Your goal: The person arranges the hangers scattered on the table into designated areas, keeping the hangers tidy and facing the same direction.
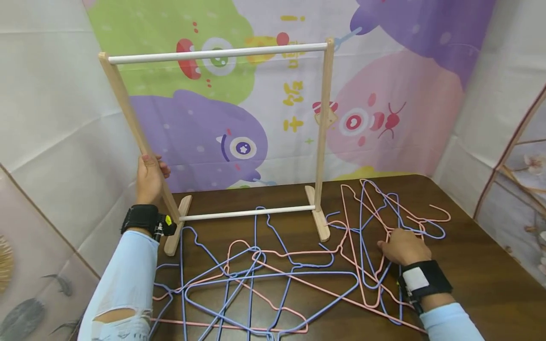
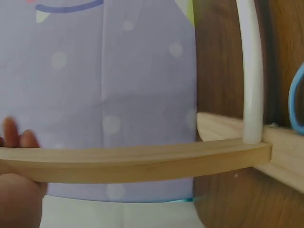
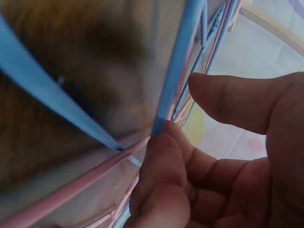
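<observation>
A garment rack of pale wood with white rods (image 1: 217, 53) stands on the table. My left hand (image 1: 150, 180) grips its left post (image 2: 128, 164), thumb on the near side and fingers reaching round behind. At the right, my right hand (image 1: 403, 247) is down among pink and blue wire hangers (image 1: 362, 237) that overlap one another. In the right wrist view, bent fingers (image 3: 164, 166) touch a blue hanger bar (image 3: 178, 61) beside a pink one (image 3: 76, 192). The thumb (image 3: 228, 97) stands apart from the fingers.
More blue and pink hangers (image 1: 273, 273) lie tangled across the front of the dark wooden table (image 1: 469, 265), some reaching under the rack's lower rod. The rack's feet (image 1: 317, 215) rest close to the hangers. A cartoon-print cloth (image 1: 239, 128) hangs behind.
</observation>
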